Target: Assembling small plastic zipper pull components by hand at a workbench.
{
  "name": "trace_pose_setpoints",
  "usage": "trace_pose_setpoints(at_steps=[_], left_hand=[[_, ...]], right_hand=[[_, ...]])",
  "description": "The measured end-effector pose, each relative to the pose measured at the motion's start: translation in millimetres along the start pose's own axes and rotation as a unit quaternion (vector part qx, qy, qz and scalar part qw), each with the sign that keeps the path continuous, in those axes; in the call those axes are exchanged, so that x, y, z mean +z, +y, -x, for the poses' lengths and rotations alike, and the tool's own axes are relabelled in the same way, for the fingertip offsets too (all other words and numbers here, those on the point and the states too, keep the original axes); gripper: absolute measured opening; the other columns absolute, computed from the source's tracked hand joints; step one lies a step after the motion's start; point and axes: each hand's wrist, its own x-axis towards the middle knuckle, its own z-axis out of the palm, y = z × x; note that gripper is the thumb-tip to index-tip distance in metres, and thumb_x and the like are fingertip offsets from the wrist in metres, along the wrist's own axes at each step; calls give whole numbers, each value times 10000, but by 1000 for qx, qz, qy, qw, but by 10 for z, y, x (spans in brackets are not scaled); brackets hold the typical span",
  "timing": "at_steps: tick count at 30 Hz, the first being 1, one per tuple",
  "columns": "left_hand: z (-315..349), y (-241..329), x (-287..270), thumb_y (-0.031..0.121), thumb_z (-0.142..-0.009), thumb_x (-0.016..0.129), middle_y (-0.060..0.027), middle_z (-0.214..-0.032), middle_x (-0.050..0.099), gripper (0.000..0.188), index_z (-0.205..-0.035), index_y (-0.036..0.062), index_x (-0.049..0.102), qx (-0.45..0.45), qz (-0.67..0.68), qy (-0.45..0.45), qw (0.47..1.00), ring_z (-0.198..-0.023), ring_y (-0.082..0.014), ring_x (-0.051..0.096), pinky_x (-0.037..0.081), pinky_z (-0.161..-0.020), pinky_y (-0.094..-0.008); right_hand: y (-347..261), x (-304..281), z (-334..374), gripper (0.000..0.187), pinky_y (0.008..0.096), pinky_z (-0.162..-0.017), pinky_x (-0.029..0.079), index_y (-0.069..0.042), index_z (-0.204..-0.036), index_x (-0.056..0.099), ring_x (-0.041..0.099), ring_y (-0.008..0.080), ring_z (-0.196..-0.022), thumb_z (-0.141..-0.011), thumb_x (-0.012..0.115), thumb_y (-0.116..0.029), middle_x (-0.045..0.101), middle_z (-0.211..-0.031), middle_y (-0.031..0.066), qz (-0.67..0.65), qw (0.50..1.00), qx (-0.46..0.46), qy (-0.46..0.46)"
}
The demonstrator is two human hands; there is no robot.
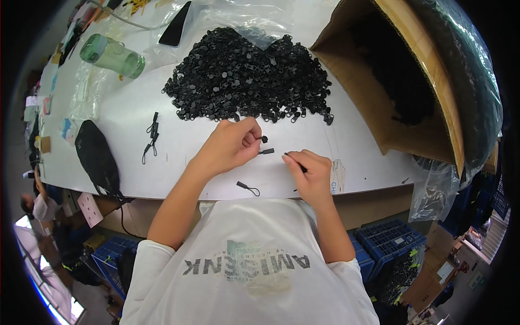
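In front of the heap, my left hand (236,142) is closed in a pinch, a small black zipper slider (264,139) showing at its fingertips. My right hand (313,174), a little to the right, has its thumb and fingers closed on a black cord zipper pull, mostly covered by the fingers. Between the hands lies another cord pull (267,151). One more, a looped cord pull (247,188), rests near the table's front edge. A large heap of black zipper sliders (244,76) spreads just beyond both hands.
Several joined cord pulls (151,138) lie at left, near a black pouch (97,157). A green bottle (112,56) and a phone (175,25) sit farther back. At right, a tipped cardboard box (357,103) holds dark pieces. Blue crates (387,246) stand below the table.
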Motion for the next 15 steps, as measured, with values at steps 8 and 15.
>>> trace_pose_setpoints(at_steps=[8,15], left_hand=[[61,78,16,16,-756,662,-25,-577,588,61,-745,-11,608,27,45,53,997,-503,-73,531,436,-502,-214],[125,153,59,59,-768,681,-48,-524,547,121,-709,2,592,18,-5,64,998,-445,-111,509,404,-446,-233]], right_hand=[[-178,181,-58,91,367,-495,447,15,-887,602,589,282,-551,-827,639,-42,607,-682,120,191,978,-79,-16],[-185,237,-70,90,317,-437,399,-27,-823,621,522,200,-471,-784,690,-71,496,-567,47,287,941,-182,-1]])
